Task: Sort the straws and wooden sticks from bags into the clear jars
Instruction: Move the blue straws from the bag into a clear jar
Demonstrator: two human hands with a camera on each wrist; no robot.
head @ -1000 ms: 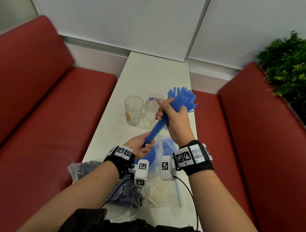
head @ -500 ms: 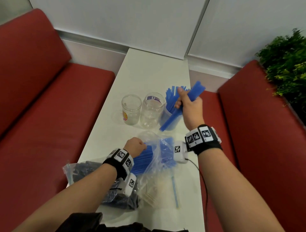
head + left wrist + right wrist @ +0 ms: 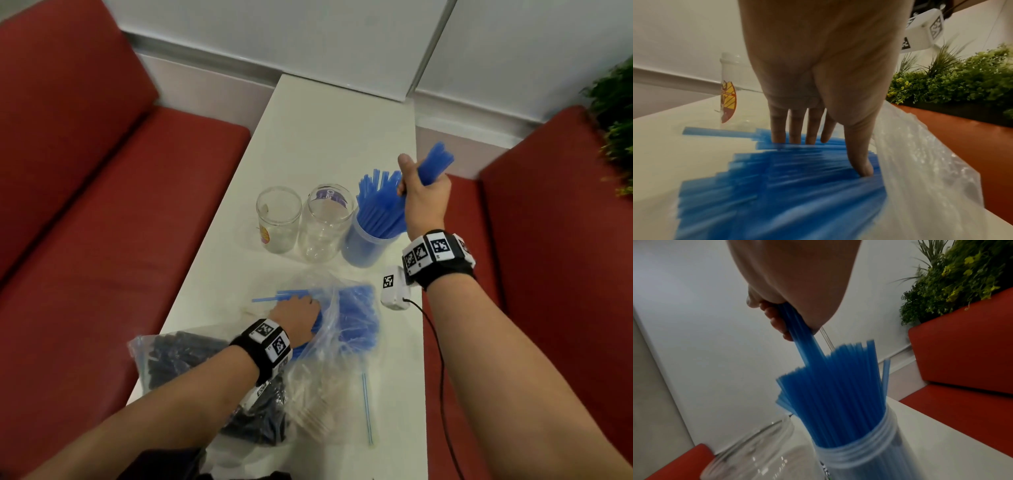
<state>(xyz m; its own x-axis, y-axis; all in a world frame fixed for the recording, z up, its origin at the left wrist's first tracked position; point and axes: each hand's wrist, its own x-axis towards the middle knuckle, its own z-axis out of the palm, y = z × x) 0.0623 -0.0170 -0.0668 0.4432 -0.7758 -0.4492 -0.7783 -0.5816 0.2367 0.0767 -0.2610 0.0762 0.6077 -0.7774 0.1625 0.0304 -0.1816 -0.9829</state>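
Observation:
My right hand point(image 3: 419, 192) grips a bundle of blue straws point(image 3: 434, 165) above the right clear jar point(image 3: 363, 251). The bundle's lower ends stand among the blue straws that fill that jar point(image 3: 838, 394). In the right wrist view my fingers point(image 3: 774, 321) curl round the bundle. My left hand point(image 3: 299, 310) lies with straight fingers on the blue straws point(image 3: 797, 178) that spill from the mouth of a clear bag point(image 3: 356, 322). Its thumb and fingertips point(image 3: 795, 138) press on them. Two more jars, left point(image 3: 278, 219) and middle point(image 3: 327, 226), hold no straws.
A bag of dark straws point(image 3: 178, 359) lies at the table's near left, under my left forearm. A bag of wooden sticks point(image 3: 322, 397) lies beside it, with one loose blue straw point(image 3: 367, 407) to its right. Red benches point(image 3: 102, 240) flank the narrow white table point(image 3: 335, 130).
My right hand carried the blue bundle up and to the right and set its ends into the right jar. My left hand let go of the bundle and dropped onto the straws at the bag.

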